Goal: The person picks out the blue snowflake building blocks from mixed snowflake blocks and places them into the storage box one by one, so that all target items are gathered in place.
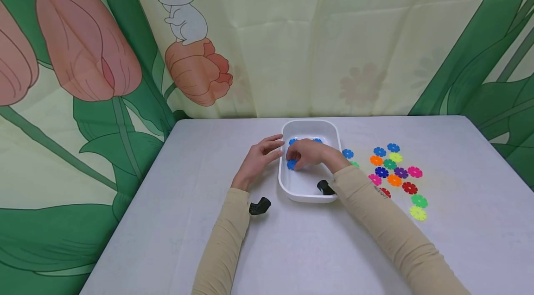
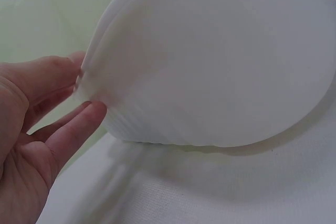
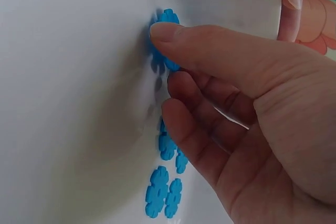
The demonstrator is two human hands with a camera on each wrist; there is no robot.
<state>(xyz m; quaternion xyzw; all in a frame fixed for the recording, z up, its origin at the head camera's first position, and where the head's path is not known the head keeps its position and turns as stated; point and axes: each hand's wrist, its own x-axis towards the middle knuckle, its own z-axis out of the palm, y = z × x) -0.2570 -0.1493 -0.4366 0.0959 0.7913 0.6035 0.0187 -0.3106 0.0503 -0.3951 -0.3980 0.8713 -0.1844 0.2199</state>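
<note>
A white tray [image 1: 284, 185] stands on the table, its outer wall [image 2: 220, 66] filling most of the left wrist view. My left hand [image 1: 259, 158] touches the tray's left side near the rim, with fingers extended. Inside the tray, my right hand [image 1: 308, 152] pinches a blue flower-shaped disc [image 3: 171, 60] between thumb and fingers, close to the tray floor. More blue discs [image 3: 157, 192] lie in the tray beyond the fingers. In the head view, one blue disc [image 1: 293, 141] shows at the tray's far end, partly behind the hand.
Loose flower discs in many colours lie right of the tray, among them a purple disc [image 1: 401, 172], a red disc [image 1: 410, 188] and a yellow disc [image 1: 418, 213]. A blue disc [image 1: 348, 153] sits just beside the tray's right wall. A printed curtain [image 1: 292, 54] hangs behind the table.
</note>
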